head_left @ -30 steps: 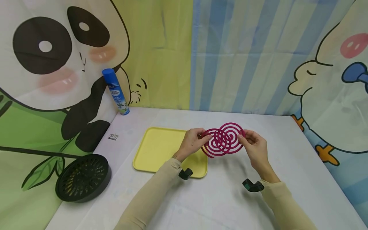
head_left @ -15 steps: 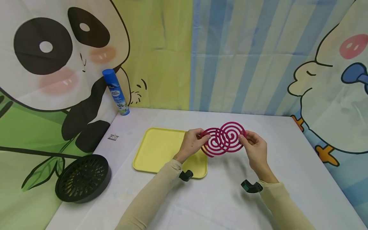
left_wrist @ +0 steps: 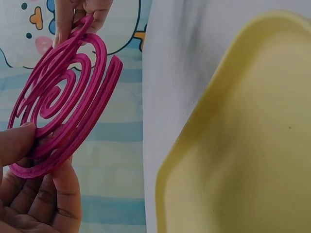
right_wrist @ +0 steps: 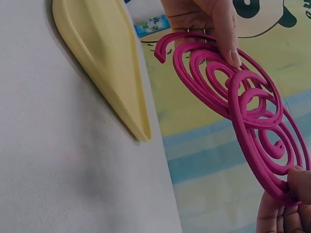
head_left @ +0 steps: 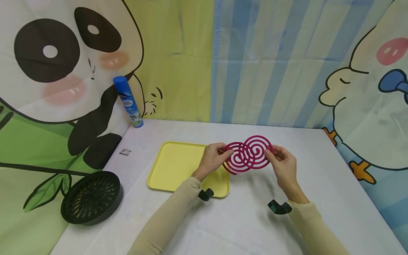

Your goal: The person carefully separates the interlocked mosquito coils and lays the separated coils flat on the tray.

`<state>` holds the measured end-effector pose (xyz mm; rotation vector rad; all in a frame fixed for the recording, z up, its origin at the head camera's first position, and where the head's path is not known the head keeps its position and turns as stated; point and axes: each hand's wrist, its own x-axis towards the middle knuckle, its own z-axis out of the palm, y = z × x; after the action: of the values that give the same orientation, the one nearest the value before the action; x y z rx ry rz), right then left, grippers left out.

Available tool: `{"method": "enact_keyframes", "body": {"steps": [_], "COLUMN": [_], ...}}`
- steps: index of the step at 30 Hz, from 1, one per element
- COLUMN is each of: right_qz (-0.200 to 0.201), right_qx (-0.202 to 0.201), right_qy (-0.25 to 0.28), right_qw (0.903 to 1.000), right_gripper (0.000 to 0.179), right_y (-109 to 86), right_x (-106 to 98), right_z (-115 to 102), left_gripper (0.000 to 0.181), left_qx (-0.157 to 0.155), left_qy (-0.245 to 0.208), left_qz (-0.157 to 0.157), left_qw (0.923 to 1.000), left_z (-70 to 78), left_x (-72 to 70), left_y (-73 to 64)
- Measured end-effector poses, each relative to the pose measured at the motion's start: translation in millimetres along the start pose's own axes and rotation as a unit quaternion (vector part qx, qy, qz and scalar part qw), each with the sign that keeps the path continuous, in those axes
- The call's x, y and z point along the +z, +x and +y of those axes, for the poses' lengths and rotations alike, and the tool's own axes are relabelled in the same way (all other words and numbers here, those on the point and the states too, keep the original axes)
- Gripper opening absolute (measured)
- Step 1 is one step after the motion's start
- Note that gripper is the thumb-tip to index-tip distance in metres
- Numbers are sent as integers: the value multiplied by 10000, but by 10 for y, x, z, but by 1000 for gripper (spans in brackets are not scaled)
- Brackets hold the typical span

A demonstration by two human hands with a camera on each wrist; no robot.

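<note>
Two magenta mosquito coils overlap at their middles, held up above the table in the head view. My left hand [head_left: 211, 159] pinches the outer edge of the left coil [head_left: 240, 171] between thumb and fingers. The right coil [head_left: 257, 136] sits a little higher, its outer edge pinched by my right hand [head_left: 285, 168]. In the left wrist view the left coil [left_wrist: 82, 138] tilts steeply, with its loose outer end showing. From the right wrist, the right coil [right_wrist: 243, 141] crosses the other one; whether they are interlocked I cannot tell.
A yellow tray [head_left: 178, 166] lies partly under my left forearm. At left stands a black slotted round pan [head_left: 92, 198] with a long handle. A blue spray can [head_left: 129, 102] and a small metal piece [head_left: 125, 152] are farther back. Printed curtains border the table [head_left: 242, 219].
The right coil has shifted slightly right with my right hand, so the two coils overlap a little less. During the last half second almost nothing moves. My left hand stays nearly still.
</note>
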<state>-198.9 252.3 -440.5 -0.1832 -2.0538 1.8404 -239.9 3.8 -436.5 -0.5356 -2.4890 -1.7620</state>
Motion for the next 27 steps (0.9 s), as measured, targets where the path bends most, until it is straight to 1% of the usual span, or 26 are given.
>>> {"method": "enact_keyframes", "body": {"steps": [7,15,22,27], "right_qz": [-80,-322,-766,-964], "right_qx": [39,-45,-341,-511], "right_qy": [-84,-422,-628,-845], "right_qw": [9999,9986,9945,9904], "right_gripper": [36,38,36,35], "right_y": [-1,4,20,45], "right_x": [-14,-43,-92,-119], "right_z": [1,3,-17,-4], "left_gripper": [15,15,13,13], "left_qx": [-76,-121,-133,-194], "left_qy": [-34,-36,-44,-31], "left_qz": [-131,-285,-525,-672], "left_qw": [9999,9995,9985,9975], "left_z": [6,16,-5,-8], "left_x": [-15,-37,-45,-49], "left_y": [-16,-22,-11,-20]}}
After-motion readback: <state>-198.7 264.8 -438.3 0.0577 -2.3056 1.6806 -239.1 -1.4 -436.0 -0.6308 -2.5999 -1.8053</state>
